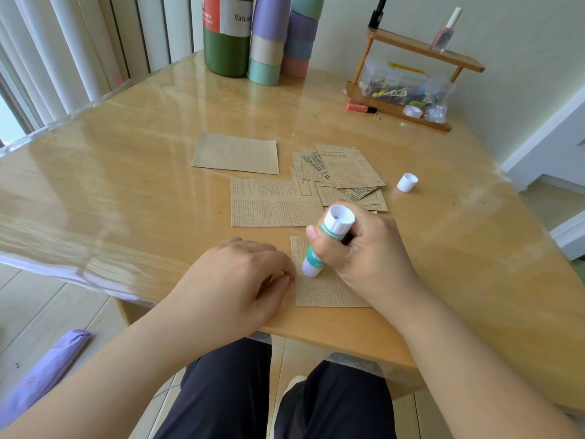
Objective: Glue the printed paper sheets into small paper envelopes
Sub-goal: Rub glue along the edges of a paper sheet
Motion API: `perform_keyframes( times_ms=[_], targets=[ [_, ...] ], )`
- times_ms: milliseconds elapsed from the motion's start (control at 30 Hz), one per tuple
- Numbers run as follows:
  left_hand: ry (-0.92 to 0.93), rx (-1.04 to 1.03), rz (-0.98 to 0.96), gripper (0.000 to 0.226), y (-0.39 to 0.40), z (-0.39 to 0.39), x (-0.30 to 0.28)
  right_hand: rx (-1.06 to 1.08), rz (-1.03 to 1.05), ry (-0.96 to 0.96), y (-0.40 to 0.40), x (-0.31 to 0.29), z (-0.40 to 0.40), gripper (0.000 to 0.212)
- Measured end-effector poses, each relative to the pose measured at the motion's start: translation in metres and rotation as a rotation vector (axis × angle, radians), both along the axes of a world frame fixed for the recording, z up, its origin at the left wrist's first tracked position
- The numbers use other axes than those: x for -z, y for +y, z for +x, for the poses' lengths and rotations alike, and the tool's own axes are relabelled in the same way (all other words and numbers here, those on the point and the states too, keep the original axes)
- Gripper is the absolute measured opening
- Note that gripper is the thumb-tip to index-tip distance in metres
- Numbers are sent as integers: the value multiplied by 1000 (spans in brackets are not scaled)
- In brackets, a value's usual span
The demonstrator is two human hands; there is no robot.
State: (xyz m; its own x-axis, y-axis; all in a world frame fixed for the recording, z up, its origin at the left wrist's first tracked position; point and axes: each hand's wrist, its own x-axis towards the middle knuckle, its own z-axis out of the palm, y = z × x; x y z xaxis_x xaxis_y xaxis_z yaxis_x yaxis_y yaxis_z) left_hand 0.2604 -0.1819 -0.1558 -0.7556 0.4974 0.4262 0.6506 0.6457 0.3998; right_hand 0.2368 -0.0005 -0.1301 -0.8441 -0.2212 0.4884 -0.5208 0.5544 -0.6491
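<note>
My right hand (364,248) grips one glue stick (326,245) tip-down on one printed sheet (319,289); my left hand (240,277) pins its edge with curled fingers. One cap (407,182) sits apart.

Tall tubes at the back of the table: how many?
3: green tube leftmost, lilac-and-mint tube in the middle, pastel-banded tube rightmost, standing close together. Their tops are cut off.

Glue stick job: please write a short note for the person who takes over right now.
Right hand grips the glue stick, tip down on the sheet at the near table edge. Left hand holds that sheet's left edge with its fingertips. Cap is off, lying right of the pile. A printed sheet and a plain piece lie beyond. Done: no finished envelope is clearly visible. Left: glue, fold, then the pile.
</note>
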Motion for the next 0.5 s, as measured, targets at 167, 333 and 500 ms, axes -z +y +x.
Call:
perform_keyframes(
  times_ms=[167, 333, 500],
  targets=[
    [-15, -3, -9, 24, 1, 0, -1, 1, 12, -2, 1, 0, -4, 33],
    [-50, -10, 5, 25, 1, 1, -1, -21, 31, 18, 7, -1, 10, 38],
    [-43, -21, 12, 26, 2, 2, -2, -58, 14, -19, 16, -1, 31, 37]
  ],
)
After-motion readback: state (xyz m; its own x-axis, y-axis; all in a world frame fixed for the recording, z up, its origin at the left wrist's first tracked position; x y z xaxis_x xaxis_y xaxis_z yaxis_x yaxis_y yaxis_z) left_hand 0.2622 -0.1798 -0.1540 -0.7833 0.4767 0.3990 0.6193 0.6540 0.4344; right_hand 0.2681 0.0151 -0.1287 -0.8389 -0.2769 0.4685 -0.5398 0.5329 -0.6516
